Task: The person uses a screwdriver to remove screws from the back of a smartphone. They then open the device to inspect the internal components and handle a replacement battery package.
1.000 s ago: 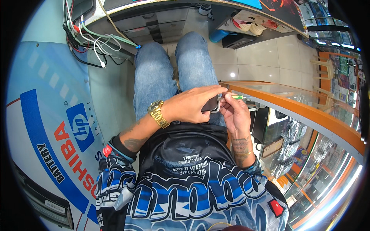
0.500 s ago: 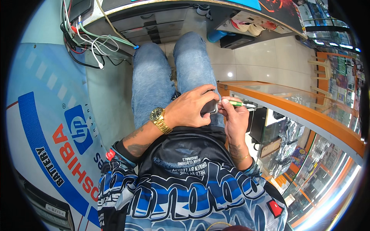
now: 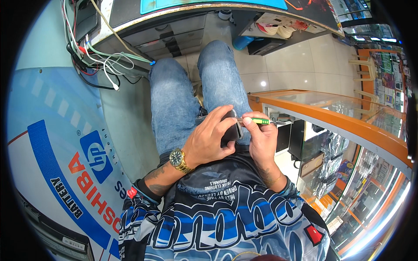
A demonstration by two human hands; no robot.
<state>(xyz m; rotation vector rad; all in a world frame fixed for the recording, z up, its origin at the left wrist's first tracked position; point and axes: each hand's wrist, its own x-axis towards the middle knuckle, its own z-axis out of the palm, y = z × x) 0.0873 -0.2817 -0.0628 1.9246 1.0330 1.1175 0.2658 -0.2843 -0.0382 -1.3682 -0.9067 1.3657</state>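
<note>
My left hand (image 3: 212, 135), with a gold watch at the wrist, is closed around a dark phone (image 3: 230, 133) above my lap. Its thumb lies along the near edge and the fingers reach over the far side, covering much of the device. Pinched in my right hand (image 3: 260, 135) is a small screwdriver (image 3: 260, 121) with a bright green handle. The shaft points left and its end meets the phone's right edge; the fingers partly hide the contact, so the exact spot is unclear.
A desk (image 3: 183, 9) with a blue mat spans the far side above drawers. Loose cables (image 3: 115, 61) hang at its left end. An orange-framed glass display case (image 3: 331, 108) stands close on my right. A printed panel (image 3: 56, 130) is on my left.
The view has shifted, so the desk and legs sit lower. The phone has tilted and shows more of its dark face. The screwdriver remains at its right edge.
</note>
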